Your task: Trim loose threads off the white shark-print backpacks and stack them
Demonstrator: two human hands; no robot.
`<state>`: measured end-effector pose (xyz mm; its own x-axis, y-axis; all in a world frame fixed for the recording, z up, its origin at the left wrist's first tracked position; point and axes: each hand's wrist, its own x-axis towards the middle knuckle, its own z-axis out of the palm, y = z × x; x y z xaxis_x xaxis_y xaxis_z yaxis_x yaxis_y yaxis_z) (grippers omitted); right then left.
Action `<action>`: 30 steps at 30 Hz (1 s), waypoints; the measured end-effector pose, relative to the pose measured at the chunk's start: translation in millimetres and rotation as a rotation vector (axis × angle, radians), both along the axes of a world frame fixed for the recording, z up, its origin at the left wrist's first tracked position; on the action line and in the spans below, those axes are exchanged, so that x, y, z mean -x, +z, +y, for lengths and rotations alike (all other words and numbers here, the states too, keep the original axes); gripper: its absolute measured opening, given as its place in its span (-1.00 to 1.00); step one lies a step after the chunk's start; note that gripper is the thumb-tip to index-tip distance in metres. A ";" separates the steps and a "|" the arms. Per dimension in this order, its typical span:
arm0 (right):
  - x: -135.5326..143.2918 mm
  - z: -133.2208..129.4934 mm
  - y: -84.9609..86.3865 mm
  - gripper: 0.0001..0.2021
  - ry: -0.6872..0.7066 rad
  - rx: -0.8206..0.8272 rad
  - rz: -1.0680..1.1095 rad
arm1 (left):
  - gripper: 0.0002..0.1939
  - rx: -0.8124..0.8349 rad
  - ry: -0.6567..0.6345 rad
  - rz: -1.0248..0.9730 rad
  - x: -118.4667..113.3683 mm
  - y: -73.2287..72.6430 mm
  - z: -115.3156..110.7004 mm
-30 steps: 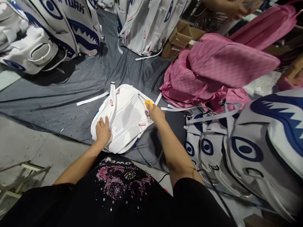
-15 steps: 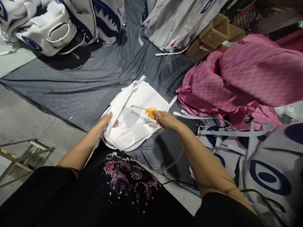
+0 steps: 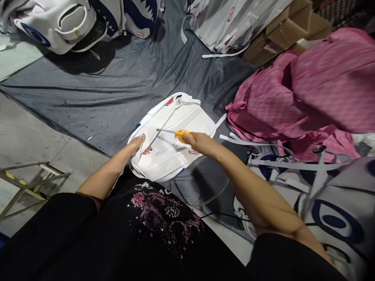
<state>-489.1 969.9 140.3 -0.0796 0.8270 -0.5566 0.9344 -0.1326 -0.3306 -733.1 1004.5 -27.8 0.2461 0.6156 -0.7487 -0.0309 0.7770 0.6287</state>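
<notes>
A white backpack (image 3: 187, 117) lies across my front with its perforated back panel facing up; blue trim and small red labels show on it. My left hand (image 3: 137, 146) is closed on the backpack's left edge, thumb on top and fingertips showing past the white fabric. Over the middle of the panel, my right hand (image 3: 199, 142) grips orange-handled scissors (image 3: 181, 135). Their thin dark blades point left, toward a white strap on the bag, and are slightly blurred. Whether the tip touches the fabric I cannot tell.
Pink checked bags (image 3: 331, 86) are piled at the right, above white backpacks with blue eye designs (image 3: 336, 220). More white bags (image 3: 70, 27) stand at the back, near cardboard boxes (image 3: 287, 27). A grey sheet (image 3: 88, 97) covers the surface; a metal frame (image 3: 32, 187) stands at lower left.
The scissors have moved slightly left over the panel, and their blades now show. The backpack's far end has shifted, with its top strap lying differently. My left hand keeps its hold.
</notes>
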 end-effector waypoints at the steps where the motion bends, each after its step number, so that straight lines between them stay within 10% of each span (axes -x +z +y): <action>1: 0.5 -1.2 1.0 -0.55 -0.001 -0.001 -0.009 | -0.50 -0.011 -0.014 0.000 0.8 -1.7 0.0; 6: -19.0 -0.9 8.9 -0.51 -0.020 -0.038 -0.033 | -0.28 -0.247 -0.150 0.142 -5.7 -2.6 -13.3; 10: -49.0 -7.6 23.8 -0.40 -0.186 -0.320 -0.170 | -0.38 -0.847 -0.409 0.767 -28.5 7.5 -35.8; 14: -61.4 -22.7 30.7 -0.43 -0.053 -0.195 -0.180 | -0.39 -0.990 -0.592 1.114 -45.9 15.9 -44.7; 19: -95.1 -22.3 25.8 -0.40 -0.206 -0.268 -0.498 | -0.31 -1.093 -0.603 1.081 -62.2 26.8 -69.1; 25: -118.4 -61.1 16.0 -0.38 -0.108 -0.038 -0.489 | -0.09 -1.185 -0.935 0.875 -94.2 17.3 -124.4; 30: -120.7 -130.4 18.9 -0.45 -0.188 -0.049 -0.329 | -0.47 -0.824 -0.612 0.472 -85.0 10.1 -98.3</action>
<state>-368.4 839.5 159.3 0.2526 0.8361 -0.4869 0.9524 -0.3037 -0.0274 -648.1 906.3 -17.7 0.4761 0.8376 -0.2678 0.5889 -0.0776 0.8045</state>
